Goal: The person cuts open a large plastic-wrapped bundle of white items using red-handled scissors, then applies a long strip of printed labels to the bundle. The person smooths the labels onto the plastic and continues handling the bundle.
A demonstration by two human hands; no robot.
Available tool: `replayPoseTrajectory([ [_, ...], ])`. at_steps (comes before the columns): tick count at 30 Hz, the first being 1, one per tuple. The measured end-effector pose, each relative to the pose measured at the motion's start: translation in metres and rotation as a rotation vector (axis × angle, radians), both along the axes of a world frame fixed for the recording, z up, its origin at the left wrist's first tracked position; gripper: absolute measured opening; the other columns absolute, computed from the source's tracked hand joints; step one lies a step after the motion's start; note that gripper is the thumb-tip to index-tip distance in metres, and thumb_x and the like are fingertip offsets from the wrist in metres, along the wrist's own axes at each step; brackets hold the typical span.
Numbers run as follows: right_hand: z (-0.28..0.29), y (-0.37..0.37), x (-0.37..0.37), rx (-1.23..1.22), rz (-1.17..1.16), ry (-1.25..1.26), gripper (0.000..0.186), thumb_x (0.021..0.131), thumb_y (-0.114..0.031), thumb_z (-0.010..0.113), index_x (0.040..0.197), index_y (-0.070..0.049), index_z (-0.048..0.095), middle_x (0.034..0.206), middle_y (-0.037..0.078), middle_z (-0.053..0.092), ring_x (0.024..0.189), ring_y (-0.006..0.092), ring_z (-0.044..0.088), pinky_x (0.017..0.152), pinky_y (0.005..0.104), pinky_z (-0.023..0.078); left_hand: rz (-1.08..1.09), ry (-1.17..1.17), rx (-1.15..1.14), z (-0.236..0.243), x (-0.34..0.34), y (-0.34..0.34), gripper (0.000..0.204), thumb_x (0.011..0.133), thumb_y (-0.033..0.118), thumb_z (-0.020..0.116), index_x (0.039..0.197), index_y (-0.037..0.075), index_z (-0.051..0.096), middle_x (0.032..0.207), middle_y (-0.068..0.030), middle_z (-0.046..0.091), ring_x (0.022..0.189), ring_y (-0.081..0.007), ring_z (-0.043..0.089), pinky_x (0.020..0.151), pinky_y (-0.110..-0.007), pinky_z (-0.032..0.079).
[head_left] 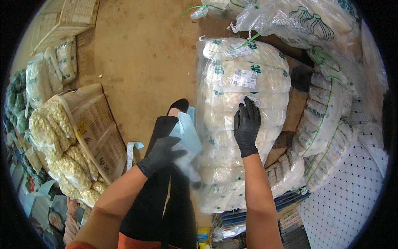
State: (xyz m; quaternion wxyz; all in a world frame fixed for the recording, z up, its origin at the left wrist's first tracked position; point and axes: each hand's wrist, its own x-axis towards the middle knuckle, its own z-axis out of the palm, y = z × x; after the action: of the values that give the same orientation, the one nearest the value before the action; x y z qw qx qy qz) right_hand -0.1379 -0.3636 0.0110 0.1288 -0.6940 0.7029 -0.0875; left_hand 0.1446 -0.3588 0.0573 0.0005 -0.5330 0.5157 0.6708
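Note:
My right hand (246,122), in a black glove, lies with fingers extended on a white label (256,101) on a large clear bag (224,162) of stacked white packs. Another white label (244,79) sits higher on the bag, with a third near its top. My left hand (159,153), also gloved in black and slightly blurred, holds light blue sheet strips (184,130) beside the bag's left side, over my black-clad leg. A narrow strip of labels on blue backing (132,149) lies left of that hand.
At left, packs of pale peeled cloves (52,133) lie beside a plastic crate (91,124), below another crate (66,16). A person (70,220) is at the lower left. More bagged bundles (319,112) line the right side and top. Brown floor (137,54) lies ahead.

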Motion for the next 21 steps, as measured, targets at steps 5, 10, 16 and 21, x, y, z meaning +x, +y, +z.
replayPoseTrajectory([
  [5, 0.039, 0.027, 0.030, 0.194, -0.072, -0.261, 0.046, 0.077, -0.020, 0.057, 0.117, -0.002, 0.044, 0.121, 0.018, 0.043, 0.112, 0.0341, 0.039, 0.096, 0.0422, 0.027, 0.059, 0.060, -0.104, 0.014, -0.017, 0.001, 0.046, 0.069, 0.022, 0.069, 0.105, -0.002, 0.053, 0.091, -0.0188, 0.059, 0.080, -0.0252, 0.058, 0.071, -0.032, 0.046],
  [10, 0.102, 0.081, 0.072, 0.368, -0.791, -1.046, 0.021, 0.079, -0.010, 0.057, 0.097, 0.000, 0.055, 0.091, 0.007, 0.058, 0.081, 0.0135, 0.053, 0.072, 0.0263, 0.043, -0.067, 0.029, 0.000, 0.050, -0.043, -0.020, 0.053, 0.068, 0.020, 0.071, 0.109, -0.005, 0.048, 0.102, -0.0182, 0.056, 0.092, -0.0212, 0.054, 0.080, -0.032, 0.043],
  [16, 0.120, 0.073, 0.071, 0.207, -0.915, -1.064, 0.008, 0.075, -0.002, 0.059, 0.082, -0.001, 0.055, 0.071, -0.001, 0.052, 0.065, 0.0070, 0.045, 0.060, 0.0205, 0.036, -0.254, 0.175, 0.209, 0.056, -0.047, -0.015, 0.033, 0.070, 0.019, 0.070, 0.094, 0.000, 0.057, 0.083, -0.0113, 0.060, 0.075, -0.0146, 0.055, 0.071, -0.029, 0.045],
  [21, 0.124, 0.070, 0.062, 0.241, -1.094, -1.139, 0.008, 0.075, -0.004, 0.060, 0.081, -0.002, 0.055, 0.073, -0.001, 0.053, 0.067, 0.0068, 0.047, 0.059, 0.0206, 0.036, -0.157, 0.196, 0.265, 0.049, -0.042, 0.005, 0.019, 0.071, 0.013, 0.069, 0.083, 0.002, 0.060, 0.075, -0.0024, 0.060, 0.070, -0.0070, 0.050, 0.065, -0.027, 0.044],
])
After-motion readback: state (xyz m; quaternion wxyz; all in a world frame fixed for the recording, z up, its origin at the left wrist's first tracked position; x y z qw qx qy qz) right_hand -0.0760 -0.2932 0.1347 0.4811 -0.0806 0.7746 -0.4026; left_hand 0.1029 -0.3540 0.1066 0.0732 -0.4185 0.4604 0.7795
